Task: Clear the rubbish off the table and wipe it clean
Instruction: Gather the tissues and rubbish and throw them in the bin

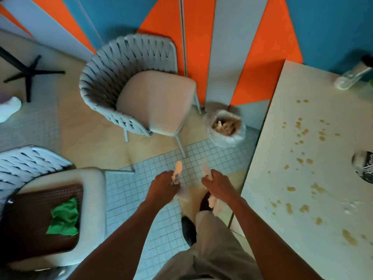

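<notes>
Both hands are carried out over the tiled floor, away from the counter (pixel 286 118), apparently heading for the lined bin (pixel 226 128) at one o'clock. The left hand (pixel 164 183) has its fingers curled round a pale wooden spoon (pixel 178 170), and the right hand (pixel 217 183) grips similar pale utensil rubbish (pixel 206 168). Brown spills (pixel 302 132) still dot the counter at three o'clock, and the green cloth (pixel 64 218) waits on a chair at eight o'clock, probably for wiping.

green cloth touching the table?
Apart. The head view shows the green cloth lying on a brown tray on the near chair, with open floor between it and the stained table.
</notes>
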A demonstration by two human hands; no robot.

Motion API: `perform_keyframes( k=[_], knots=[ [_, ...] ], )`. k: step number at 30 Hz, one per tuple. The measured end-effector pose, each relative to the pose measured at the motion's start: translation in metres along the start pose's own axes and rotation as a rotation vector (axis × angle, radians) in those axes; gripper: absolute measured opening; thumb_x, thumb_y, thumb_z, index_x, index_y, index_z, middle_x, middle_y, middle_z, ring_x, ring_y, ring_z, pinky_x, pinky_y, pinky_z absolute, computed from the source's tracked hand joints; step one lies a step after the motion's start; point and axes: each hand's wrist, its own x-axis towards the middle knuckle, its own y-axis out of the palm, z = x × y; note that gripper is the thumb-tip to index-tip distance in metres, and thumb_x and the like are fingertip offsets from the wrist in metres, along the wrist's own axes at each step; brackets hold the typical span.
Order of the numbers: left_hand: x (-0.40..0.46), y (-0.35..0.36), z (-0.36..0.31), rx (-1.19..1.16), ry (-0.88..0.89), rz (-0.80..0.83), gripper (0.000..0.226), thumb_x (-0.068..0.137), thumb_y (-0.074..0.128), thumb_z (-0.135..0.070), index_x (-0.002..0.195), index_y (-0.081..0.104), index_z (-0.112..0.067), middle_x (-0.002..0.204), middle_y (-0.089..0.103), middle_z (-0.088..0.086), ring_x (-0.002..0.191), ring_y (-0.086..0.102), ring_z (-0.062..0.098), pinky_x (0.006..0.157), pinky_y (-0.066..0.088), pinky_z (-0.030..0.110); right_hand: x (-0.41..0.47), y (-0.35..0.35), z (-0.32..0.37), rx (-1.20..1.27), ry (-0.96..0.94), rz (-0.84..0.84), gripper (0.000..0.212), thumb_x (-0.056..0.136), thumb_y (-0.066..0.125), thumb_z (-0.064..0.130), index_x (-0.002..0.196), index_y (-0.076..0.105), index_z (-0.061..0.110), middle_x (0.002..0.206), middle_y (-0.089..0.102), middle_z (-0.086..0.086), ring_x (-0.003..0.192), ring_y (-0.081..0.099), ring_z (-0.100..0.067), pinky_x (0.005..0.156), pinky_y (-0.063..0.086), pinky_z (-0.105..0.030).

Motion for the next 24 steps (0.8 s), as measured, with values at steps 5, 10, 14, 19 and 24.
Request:
perform_keyframes(
  k=[5,10,14,19,24],
  knots=[
    [0.059,-0.03,0.0,0.088,0.02,0.033,0.007,0.089,0.06,-0.03,0.084,0.059,-0.025,0.085,0.066,-0.002,0.08,0.065,0.019,0.067,0.052,0.035,0.054,0.0,0.022,0.047,0.01,0.008,0.027,0.096,0.052,0.033,0.105,0.058,0.009,0.092,0.065,-0.009,0.084,0.066,-0.024,0.077,0.054,-0.039],
    [0.131,-0.046,-0.014,0.166,0.046,0.084,0.008,0.088,0.064,-0.03,0.092,0.062,-0.023,0.089,0.067,0.0,0.083,0.066,0.02,0.075,0.055,0.039,0.115,-0.009,0.038,0.099,0.062,0.019,0.022,0.094,0.051,0.032,0.099,0.056,0.011,0.087,0.062,-0.006,0.081,0.063,-0.021,0.072,0.049,-0.033],
    [0.18,-0.047,-0.034,0.266,0.096,0.167,0.017,0.089,0.064,-0.031,0.102,0.063,-0.019,0.097,0.067,0.001,0.092,0.065,0.021,0.08,0.051,0.034,0.15,-0.023,0.048,0.158,0.103,0.021,0.017,0.095,0.049,0.028,0.096,0.051,0.012,0.081,0.056,0.0,0.071,0.056,-0.013,0.06,0.041,-0.022],
    [0.235,-0.052,-0.081,0.289,0.194,0.251,0.016,0.087,0.064,-0.035,0.096,0.061,-0.022,0.094,0.068,0.0,0.089,0.066,0.022,0.076,0.051,0.032,0.188,-0.055,0.059,0.223,0.182,-0.043,0.017,0.091,0.052,0.03,0.087,0.049,0.014,0.081,0.055,-0.002,0.074,0.053,-0.019,0.063,0.038,-0.03],
    [0.276,-0.052,-0.119,0.262,0.241,0.344,0.039,0.073,0.062,-0.055,0.096,0.065,-0.023,0.092,0.069,-0.004,0.085,0.067,0.018,0.073,0.052,0.028,0.218,-0.082,0.058,0.243,0.279,-0.13,0.018,0.091,0.05,0.032,0.088,0.049,0.015,0.081,0.054,0.001,0.082,0.057,-0.024,0.074,0.046,-0.036]
  ],
)
